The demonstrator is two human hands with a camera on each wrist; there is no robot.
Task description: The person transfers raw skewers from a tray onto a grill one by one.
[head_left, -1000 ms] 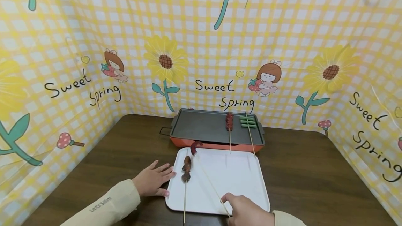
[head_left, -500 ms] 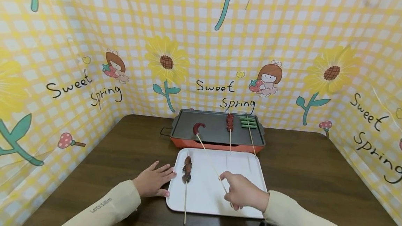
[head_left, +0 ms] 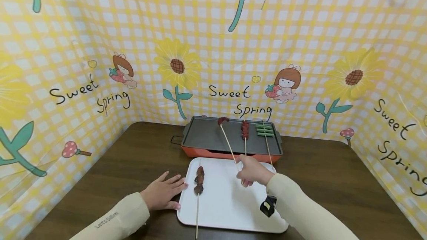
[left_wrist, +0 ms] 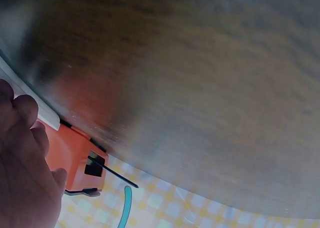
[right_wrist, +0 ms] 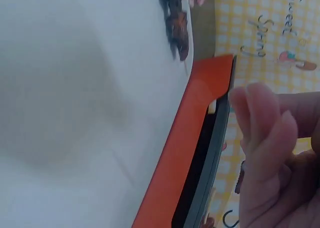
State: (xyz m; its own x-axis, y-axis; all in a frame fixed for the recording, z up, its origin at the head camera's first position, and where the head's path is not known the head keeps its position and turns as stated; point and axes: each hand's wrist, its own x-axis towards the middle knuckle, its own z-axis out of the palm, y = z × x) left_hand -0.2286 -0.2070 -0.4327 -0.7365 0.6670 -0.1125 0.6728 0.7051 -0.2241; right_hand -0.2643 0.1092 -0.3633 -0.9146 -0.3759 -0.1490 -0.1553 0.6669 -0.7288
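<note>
My right hand (head_left: 253, 169) pinches the wooden stick of a skewer (head_left: 228, 140) tipped with a dark red, curled, tentacle-like piece. That curled end is over the grey plate of the orange grill (head_left: 208, 134), left of a red meat skewer (head_left: 245, 130). In the right wrist view, the curled fingers (right_wrist: 270, 133) hide most of the stick. A flat left hand (head_left: 162, 192) lies with spread fingers at the left rim of the white tray (head_left: 230, 216). On the tray, a brown chunk skewer (head_left: 199, 180) points away from me, its stick passing the near edge.
A skewer of green stalks (head_left: 264, 130) lies at the grill's right end, its stick reaching over the tray's far corner. A wire handle (head_left: 176, 139) juts from the grill's left side. Yellow checked cloth (head_left: 213, 47) stands behind the brown table (head_left: 110, 180).
The right hand has carried the curled red skewer forward and right, from over the tray to the grill beside the meat skewer. My left hand has stayed at the tray's rim.
</note>
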